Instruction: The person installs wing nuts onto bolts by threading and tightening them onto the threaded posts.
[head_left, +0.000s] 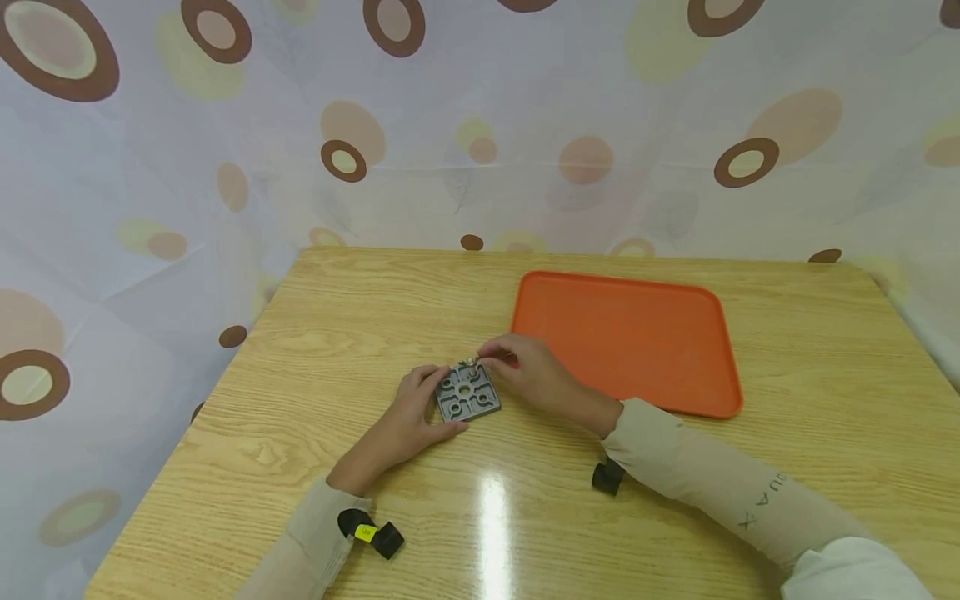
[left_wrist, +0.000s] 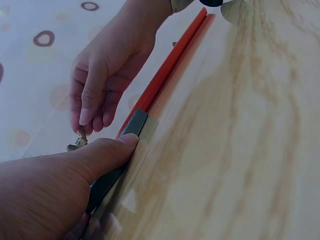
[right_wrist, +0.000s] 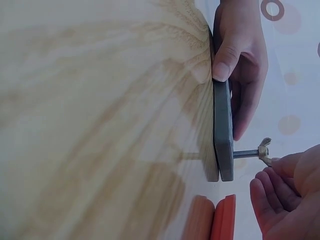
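Our left hand (head_left: 407, 425) grips the square grey metal plate (head_left: 470, 400); our right hand (head_left: 534, 368) pinches the upright brassy wing bolt (right_wrist: 261, 152) at far corner.

The plate (head_left: 474, 397) is plain grey, the bolt (right_wrist: 245, 154) silvery grey, and the wing nut (right_wrist: 263, 153) a dull brass yellow. The tray (head_left: 630, 333) on the right is a uniform orange-red, set against the yellow-tan table (head_left: 375, 300) with its streaked wood grain; the far cloth (head_left: 420, 217) is whitish, scattered with brown rings and peach and pale yellow ovals. At the near side, the left sleeve (head_left: 303, 542) and right sleeve (head_left: 720, 483) are beige, the latter with dark lettering, and the left black wrist device (head_left: 388, 540) bears a yellow label (head_left: 365, 532).
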